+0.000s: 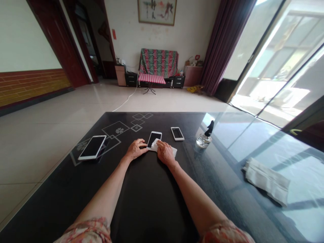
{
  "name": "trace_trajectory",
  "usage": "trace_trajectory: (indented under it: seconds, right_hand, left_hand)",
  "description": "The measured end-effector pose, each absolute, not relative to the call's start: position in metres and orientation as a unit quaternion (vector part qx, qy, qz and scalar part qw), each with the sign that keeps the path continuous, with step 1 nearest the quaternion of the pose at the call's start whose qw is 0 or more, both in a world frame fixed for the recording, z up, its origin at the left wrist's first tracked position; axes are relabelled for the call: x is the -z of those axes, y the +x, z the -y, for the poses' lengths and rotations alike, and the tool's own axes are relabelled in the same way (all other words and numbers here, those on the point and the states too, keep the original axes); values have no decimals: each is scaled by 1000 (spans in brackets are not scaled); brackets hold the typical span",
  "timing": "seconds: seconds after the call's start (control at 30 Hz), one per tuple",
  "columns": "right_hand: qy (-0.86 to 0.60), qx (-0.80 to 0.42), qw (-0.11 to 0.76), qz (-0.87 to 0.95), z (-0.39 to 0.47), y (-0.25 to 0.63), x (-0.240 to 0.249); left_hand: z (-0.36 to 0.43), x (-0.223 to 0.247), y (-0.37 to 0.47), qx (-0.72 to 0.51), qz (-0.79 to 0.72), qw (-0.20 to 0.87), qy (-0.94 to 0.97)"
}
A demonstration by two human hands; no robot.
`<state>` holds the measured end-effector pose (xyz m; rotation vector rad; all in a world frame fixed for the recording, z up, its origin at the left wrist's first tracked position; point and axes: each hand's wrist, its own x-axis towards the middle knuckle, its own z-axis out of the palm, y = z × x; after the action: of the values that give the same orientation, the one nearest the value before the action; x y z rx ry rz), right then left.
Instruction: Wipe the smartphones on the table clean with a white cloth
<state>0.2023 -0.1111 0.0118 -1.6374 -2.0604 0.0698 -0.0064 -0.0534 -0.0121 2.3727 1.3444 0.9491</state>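
Between the left hand (137, 149) and right hand (165, 152), we cannot see the lower right of the white rectangular phone (153, 136) beneath a crumpled white wipe (154, 145); far beyond them, the top edge crops the brown-framed painting (157, 11).

1 head-worn camera overlooks the table (152, 202), facing forward.

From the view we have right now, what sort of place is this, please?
Most likely a living room in a home: a framed picture hangs on the far wall, a long purple curtain hangs at its right, and a low drawer cabinet stands below.
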Motion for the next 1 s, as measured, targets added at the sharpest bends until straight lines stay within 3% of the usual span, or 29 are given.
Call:
trace_trajectory:
  seconds: [1.0]
  right_hand:
    - [-551,-19,265,791,103,179,-15]
  left_hand:
    - [60,4,-6,-367,-464,149,793]
